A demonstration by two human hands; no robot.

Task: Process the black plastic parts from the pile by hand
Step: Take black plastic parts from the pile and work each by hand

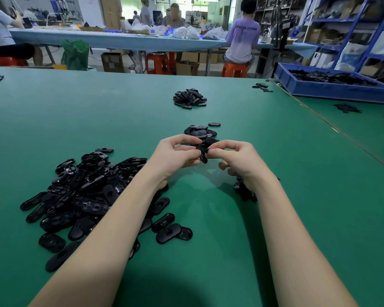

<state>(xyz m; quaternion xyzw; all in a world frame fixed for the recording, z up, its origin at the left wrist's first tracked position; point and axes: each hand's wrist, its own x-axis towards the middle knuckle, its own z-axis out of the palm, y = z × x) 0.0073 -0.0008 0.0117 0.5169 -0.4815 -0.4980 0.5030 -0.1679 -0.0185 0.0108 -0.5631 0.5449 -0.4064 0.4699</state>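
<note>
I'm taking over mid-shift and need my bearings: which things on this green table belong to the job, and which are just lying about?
Part of the job:
- big pile of black parts
- the part pinched between left hand and right hand
- small heap just beyond the hands
- small bits under the right wrist

Just lying about:
- far heap
- blue crate
- loose pieces near the crate

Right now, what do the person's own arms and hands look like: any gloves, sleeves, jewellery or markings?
Both are bare. The left hand and right hand wear no gloves or rings, and no watch or band shows at either wrist. No sleeve reaches the forearms in view, and no markings are visible.
</note>
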